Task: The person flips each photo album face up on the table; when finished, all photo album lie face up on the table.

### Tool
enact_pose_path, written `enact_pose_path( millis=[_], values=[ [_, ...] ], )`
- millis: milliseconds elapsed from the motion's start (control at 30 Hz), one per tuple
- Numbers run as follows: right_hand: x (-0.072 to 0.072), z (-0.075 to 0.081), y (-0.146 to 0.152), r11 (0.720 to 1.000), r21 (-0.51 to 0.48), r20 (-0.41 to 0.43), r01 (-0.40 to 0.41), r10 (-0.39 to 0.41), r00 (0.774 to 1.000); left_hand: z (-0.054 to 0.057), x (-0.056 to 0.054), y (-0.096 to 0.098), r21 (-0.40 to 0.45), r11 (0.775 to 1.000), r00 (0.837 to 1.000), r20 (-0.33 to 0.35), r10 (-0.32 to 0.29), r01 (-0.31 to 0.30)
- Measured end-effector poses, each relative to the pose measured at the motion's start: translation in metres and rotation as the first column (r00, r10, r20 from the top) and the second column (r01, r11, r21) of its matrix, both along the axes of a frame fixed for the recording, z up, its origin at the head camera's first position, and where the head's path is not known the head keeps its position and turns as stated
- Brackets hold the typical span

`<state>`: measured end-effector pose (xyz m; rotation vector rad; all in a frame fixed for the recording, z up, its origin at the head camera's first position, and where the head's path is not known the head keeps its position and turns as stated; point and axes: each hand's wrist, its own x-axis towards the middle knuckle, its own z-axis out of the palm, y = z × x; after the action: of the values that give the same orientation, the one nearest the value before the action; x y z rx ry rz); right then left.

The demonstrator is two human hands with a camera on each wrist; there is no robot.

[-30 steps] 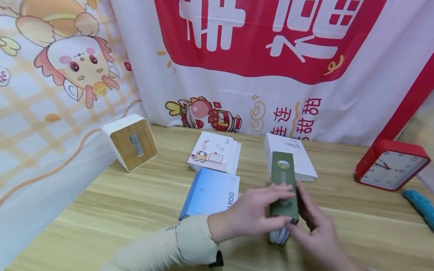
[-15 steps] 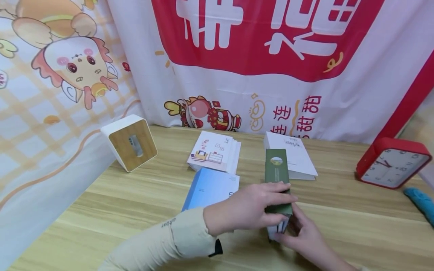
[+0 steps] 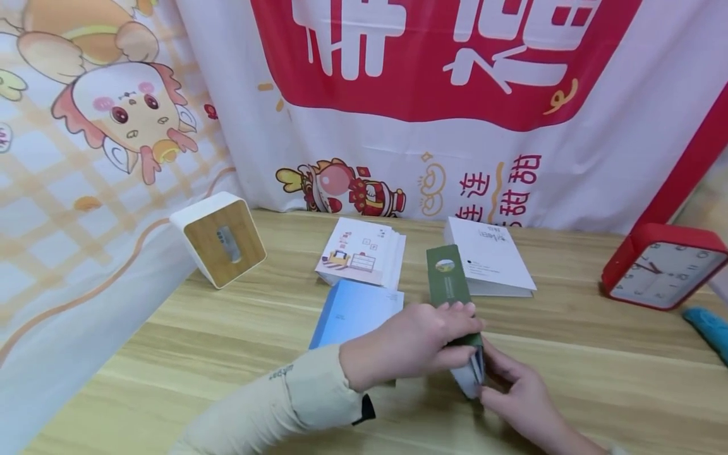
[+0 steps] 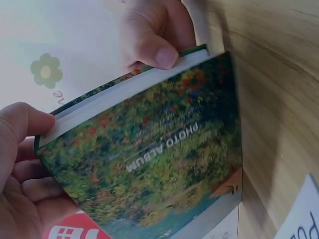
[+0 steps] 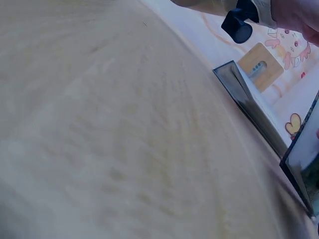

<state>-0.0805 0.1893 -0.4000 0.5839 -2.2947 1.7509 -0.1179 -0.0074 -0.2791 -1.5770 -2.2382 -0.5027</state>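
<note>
A green photo album (image 3: 445, 278) stands on edge on the wooden table, its spine upward and turned to the left at the far end. My left hand (image 3: 418, 341) grips it from above, fingers over the spine and thumb at the near end. Low at that near end, my right hand (image 3: 523, 395) holds the album between thumb and fingers. The left wrist view shows the album's painted garden cover (image 4: 149, 144) lettered PHOTO ALBUM, with both thumbs at the page edges. Only a corner of the album (image 5: 304, 164) enters the right wrist view.
Left of the album lies a blue album (image 3: 355, 313), touching or close to a white illustrated album (image 3: 358, 253). A white album (image 3: 491, 259) lies behind. A wood-faced box (image 3: 224, 240) stands left; a red clock (image 3: 662, 268) and teal object (image 3: 708, 332) are right.
The green album's far end has swung left, away from in front of the white album, and its spine now slants. Both hands have kept hold of it, shifting slightly.
</note>
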Motion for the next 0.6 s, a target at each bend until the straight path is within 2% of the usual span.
enact_pose_path(
  millis=[67,200,400,600],
  values=[
    [-0.002,0.000,0.003,0.998,-0.053,-0.075,-0.038,0.034,0.997,0.000,0.000,-0.002,0.016,1.000,1.000,-0.006,0.008,-0.008],
    [-0.005,0.005,0.009,0.997,-0.051,-0.155,-0.056,0.047,0.987,-0.001,-0.001,-0.007,0.064,0.998,1.000,0.010,0.020,-0.020],
    [-0.002,0.016,0.021,0.996,0.059,-0.170,0.060,-0.049,0.984,-0.008,-0.002,-0.015,0.157,0.987,0.992,0.120,0.028,-0.046],
    [-0.006,0.029,0.036,0.991,0.125,-0.290,0.046,-0.008,0.957,-0.019,0.001,-0.017,0.228,0.970,0.961,0.274,0.021,-0.086]
  ],
)
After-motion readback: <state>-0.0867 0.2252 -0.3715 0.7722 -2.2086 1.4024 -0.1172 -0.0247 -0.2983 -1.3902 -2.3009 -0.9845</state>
